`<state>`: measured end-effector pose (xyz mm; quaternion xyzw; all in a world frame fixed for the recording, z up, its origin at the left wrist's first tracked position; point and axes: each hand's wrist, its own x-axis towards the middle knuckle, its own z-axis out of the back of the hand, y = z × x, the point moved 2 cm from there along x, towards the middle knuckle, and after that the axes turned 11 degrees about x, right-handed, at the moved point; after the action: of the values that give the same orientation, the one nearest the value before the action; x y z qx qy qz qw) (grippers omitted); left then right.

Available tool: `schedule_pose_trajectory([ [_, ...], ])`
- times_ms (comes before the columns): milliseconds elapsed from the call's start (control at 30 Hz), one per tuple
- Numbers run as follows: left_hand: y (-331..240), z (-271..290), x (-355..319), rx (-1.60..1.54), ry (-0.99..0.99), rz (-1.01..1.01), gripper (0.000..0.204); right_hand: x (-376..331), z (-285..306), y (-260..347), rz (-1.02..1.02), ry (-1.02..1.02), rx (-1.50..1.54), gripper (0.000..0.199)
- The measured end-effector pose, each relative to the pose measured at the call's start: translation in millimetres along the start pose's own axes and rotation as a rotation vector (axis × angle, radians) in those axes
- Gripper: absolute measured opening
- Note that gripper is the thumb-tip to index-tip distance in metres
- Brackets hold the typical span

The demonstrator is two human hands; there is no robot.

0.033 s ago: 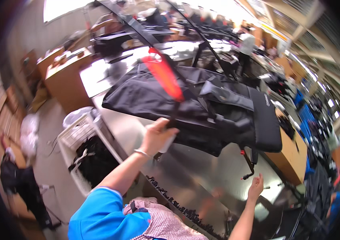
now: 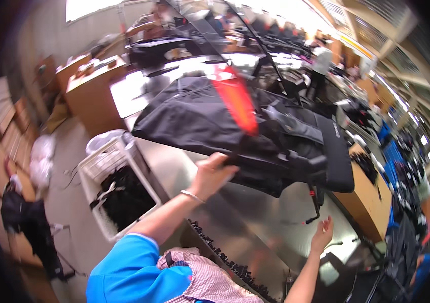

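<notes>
A large black fabric piece (image 2: 184, 118) with a padded end panel (image 2: 337, 151) and a grey strip (image 2: 301, 130) lies over the metal-topped table (image 2: 245, 222). Above it slants a dark strap or bar with a red section (image 2: 237, 103), smeared by motion. My left hand (image 2: 210, 177) is closed at the lower end of this, by the fabric's near edge; what exactly sits in the fingers is hard to make out. My right hand (image 2: 322, 235) is held with fingers apart and nothing in it, just below a thin black rod with a bent end (image 2: 315, 207).
Left of the table stands a white crate (image 2: 116, 194) full of black pieces. Black bristly strips (image 2: 225, 257) line the table's near edge. Dark poles (image 2: 263, 45) rise beyond the fabric. A cardboard box (image 2: 369, 202) is at the right; a person (image 2: 320, 63) stands far back.
My left hand and the red section have shifted slightly to the right, and the view has turned a little. My right hand stays near the bent rod.
</notes>
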<state>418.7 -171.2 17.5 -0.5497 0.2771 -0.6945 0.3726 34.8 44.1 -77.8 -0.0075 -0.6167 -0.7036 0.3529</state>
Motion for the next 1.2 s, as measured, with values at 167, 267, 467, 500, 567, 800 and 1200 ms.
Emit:
schedule_pose_trajectory([
  [167,-66,-60,-49,0.174,0.147,-0.18,0.056,-45,-94,153,0.247,0.406,0.36,0.048],
  [267,-72,-65,-98,0.075,0.439,-0.335,0.055,-57,-101,171,0.168,0.305,0.597,0.057],
  [467,-17,20,-147,0.136,0.861,0.15,0.049,-67,-91,140,0.104,0.189,0.596,0.062],
  [500,-36,31,-123,0.117,0.767,0.162,0.049,-67,-91,135,0.11,0.206,0.604,0.056],
  [567,-74,31,-66,-0.008,0.538,0.082,0.048,-74,-83,147,-0.066,0.208,0.83,0.049],
  [800,-231,-75,96,-0.05,-0.042,-0.83,0.055,-90,-96,131,-0.076,0.116,0.915,0.022],
  [1200,-80,-28,25,0.789,0.944,-0.334,0.064,-56,-65,86,0.487,-0.135,0.197,0.033],
])
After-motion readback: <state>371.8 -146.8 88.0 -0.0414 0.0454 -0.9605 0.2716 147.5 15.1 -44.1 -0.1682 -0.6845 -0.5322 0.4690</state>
